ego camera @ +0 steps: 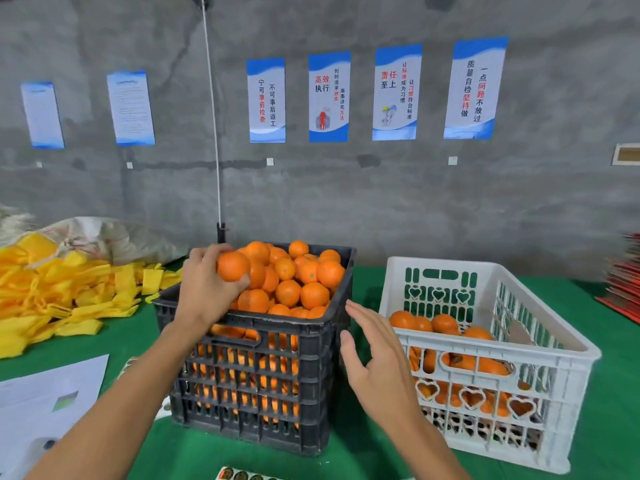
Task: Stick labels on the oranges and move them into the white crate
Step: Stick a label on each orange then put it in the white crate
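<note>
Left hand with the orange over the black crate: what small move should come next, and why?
Probably bring the orange toward the label sheet at the near edge. The left hand grips it above the black crate, no label shows on it, and the right hand is open and free.

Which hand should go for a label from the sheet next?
Right, probably. The right hand is open and free, nearer the label sheet at the bottom edge; the left hand already grips an orange.
</note>
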